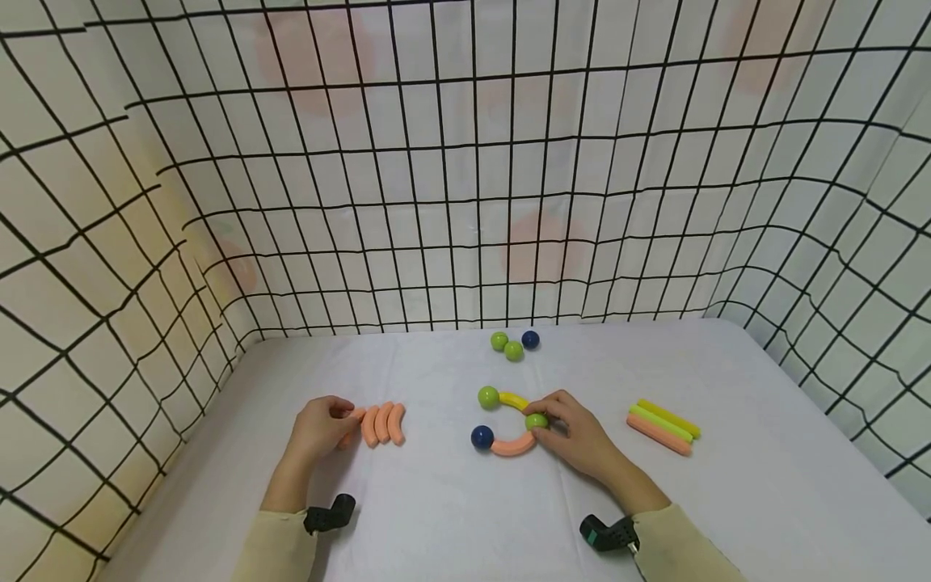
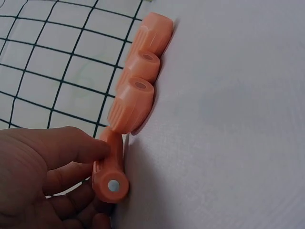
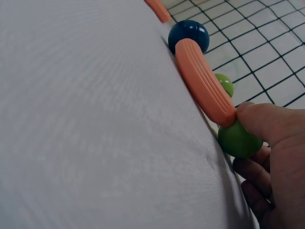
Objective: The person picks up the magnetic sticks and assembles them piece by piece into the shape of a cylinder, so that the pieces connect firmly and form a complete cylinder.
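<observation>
Left grip [image 1: 320,428]: thumb and fingers pinched on one curved orange piece [image 2: 114,157], which lies at 3 o'clock from my palm; long axis roughly 1 to 7 o'clock, as far as my fingers let me see; pale disc set in its near end. Three matching orange pieces [image 1: 382,423], side by side at 3 o'clock, the first just beside mine. Right grip [image 1: 575,432]: clamped on a green ball [image 1: 536,421] at 10 o'clock from my palm. From that ball, an orange arc [image 1: 513,445] runs toward 8 o'clock to a navy ball [image 1: 482,437]; a yellow arc [image 1: 513,400] leads toward 11 o'clock to a second green ball [image 1: 488,397], its near end partly hidden by my fingers. Key relation, in my judgement: this figure gapes toward 9 o'clock, facing my left grip, with bare bench [image 1: 436,517] between; my right grip is the nearer to it. Loose balls [image 1: 513,351], two green, one navy: 11 o'clock from my right grip. Straight rods [image 1: 658,433], yellow, green, orange: 3 o'clock. Brands, labels, writing: none legible.
</observation>
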`<state>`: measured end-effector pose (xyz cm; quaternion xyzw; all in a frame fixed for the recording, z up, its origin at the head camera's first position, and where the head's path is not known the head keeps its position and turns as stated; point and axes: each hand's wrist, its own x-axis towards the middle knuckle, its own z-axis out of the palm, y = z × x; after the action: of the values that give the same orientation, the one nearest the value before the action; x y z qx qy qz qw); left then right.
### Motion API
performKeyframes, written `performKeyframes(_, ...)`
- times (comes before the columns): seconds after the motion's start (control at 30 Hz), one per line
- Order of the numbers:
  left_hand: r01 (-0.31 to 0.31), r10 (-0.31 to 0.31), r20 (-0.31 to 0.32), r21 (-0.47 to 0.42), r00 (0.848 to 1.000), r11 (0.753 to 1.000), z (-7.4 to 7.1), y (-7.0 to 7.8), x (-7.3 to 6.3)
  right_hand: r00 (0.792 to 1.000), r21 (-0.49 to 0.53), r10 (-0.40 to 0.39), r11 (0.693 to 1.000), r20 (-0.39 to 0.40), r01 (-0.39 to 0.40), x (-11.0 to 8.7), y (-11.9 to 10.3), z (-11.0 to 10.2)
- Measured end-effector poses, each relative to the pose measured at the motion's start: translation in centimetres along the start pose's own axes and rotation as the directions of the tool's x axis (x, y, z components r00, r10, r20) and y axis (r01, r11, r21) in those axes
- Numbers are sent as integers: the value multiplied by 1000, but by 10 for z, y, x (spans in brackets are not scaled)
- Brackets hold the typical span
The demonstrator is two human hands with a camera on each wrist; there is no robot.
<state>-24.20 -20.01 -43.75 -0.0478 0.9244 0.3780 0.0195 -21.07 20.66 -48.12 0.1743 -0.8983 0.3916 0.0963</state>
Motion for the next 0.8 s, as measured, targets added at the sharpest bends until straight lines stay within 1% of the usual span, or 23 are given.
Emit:
performKeyframes(0.23, 53, -53, -5, -51, 999, 997, -3, 2, 0, 1000, -3, 4, 1000, 3, -4, 0, -2, -1)
performKeyframes(0.3, 61, -62, -17, -66, 998, 996, -4, 2, 0, 1000, -4, 4, 1000, 3, -4, 0, -2, -1)
performKeyframes(0.37, 59, -62, -37, -84, 997, 995, -5, 3, 1, 1000, -4, 4, 1000, 4, -4, 0, -2, -1)
performKeyframes(0.5, 26, -38, -81, -147, 996, 989, -7, 7, 1, 1000, 0, 6, 1000, 5, -6, -1, -4, -3)
performKeyframes(0.6, 10, -30, -89, -217, 996, 976, -8, 10, 1, 1000, 4, 7, 1000, 6, -7, -1, -4, -3)
performKeyframes(0.8, 15, -42, -74, -338, 996, 941, -11, 18, -1, 1000, 12, 10, 1000, 9, -10, 0, -3, -2)
